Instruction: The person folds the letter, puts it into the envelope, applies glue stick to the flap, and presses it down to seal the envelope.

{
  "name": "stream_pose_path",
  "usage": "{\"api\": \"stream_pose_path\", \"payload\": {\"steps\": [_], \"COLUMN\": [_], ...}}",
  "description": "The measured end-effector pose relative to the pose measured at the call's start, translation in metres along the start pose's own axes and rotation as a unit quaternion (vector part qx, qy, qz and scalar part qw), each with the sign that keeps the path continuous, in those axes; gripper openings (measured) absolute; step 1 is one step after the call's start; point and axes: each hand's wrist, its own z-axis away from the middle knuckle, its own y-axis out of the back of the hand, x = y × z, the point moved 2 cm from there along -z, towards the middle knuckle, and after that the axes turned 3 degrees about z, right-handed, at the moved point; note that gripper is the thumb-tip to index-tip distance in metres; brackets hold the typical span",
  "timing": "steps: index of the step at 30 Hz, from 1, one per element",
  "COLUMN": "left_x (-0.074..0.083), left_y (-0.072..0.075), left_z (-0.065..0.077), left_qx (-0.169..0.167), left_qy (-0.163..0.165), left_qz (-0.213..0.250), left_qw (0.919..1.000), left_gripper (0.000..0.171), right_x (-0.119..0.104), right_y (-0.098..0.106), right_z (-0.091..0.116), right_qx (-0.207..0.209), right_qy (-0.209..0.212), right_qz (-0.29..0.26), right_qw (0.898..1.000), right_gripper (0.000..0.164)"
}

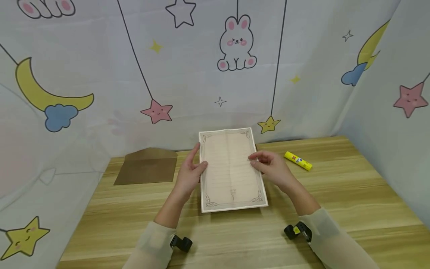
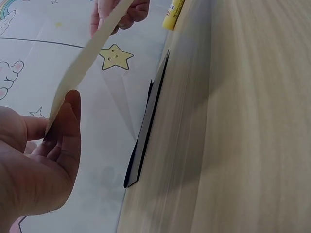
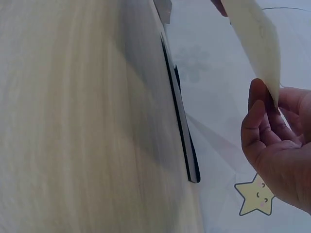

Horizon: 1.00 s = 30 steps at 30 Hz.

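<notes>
Between both hands is a sheet of cream letter paper (image 1: 231,168) with a scrolled border, faint lines and a lengthwise crease. My left hand (image 1: 189,175) pinches its left edge, thumb (image 1: 202,166) on the front and fingers behind. On the opposite edge, my right hand (image 1: 277,170) pinches the sheet between thumb and fingers. Both wrist views show the paper (image 2: 82,63) raised off the table and slightly bowed. Beneath it lies a dark, flat, folded item (image 3: 182,121), mostly hidden behind the paper in the head view.
A brown envelope (image 1: 146,170) with its flap up lies at the table's back left. To the right of my right hand is a yellow glue stick (image 1: 298,161). A patterned cloth wall (image 1: 195,74) stands behind the wooden table (image 1: 235,239).
</notes>
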Motion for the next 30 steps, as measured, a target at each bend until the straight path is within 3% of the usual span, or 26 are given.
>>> {"api": "stream_pose_path", "payload": {"steps": [4, 6, 11, 22, 25, 30], "left_x": [0.001, 0.002, 0.005, 0.007, 0.011, 0.019], "left_y": [0.002, 0.003, 0.005, 0.006, 0.008, 0.009], "left_z": [0.001, 0.002, 0.004, 0.006, 0.007, 0.011], "left_qx": [-0.002, -0.016, -0.052, -0.045, -0.042, -0.039], "left_qy": [-0.009, -0.013, -0.017, -0.021, -0.034, -0.072], "left_qz": [-0.033, -0.042, -0.048, -0.074, -0.118, -0.209], "left_qw": [0.9994, 0.9989, 0.9973, 0.996, 0.9916, 0.9745], "left_gripper": [0.037, 0.031, 0.042, 0.048, 0.047, 0.03], "right_x": [0.0, 0.0, 0.0, 0.0, -0.001, -0.006], "right_y": [0.001, 0.001, 0.001, 0.004, 0.004, 0.003], "right_z": [0.001, 0.001, 0.001, 0.003, 0.003, 0.004], "right_qx": [0.009, 0.011, 0.007, 0.002, -0.004, 0.003], "right_qy": [0.0, 0.002, 0.018, 0.022, 0.04, 0.071], "right_qz": [0.003, 0.002, 0.003, 0.016, 0.041, 0.104], "right_qw": [1.0, 1.0, 1.0, 1.0, 0.998, 0.992], "right_gripper": [0.024, 0.024, 0.027, 0.03, 0.031, 0.025]}}
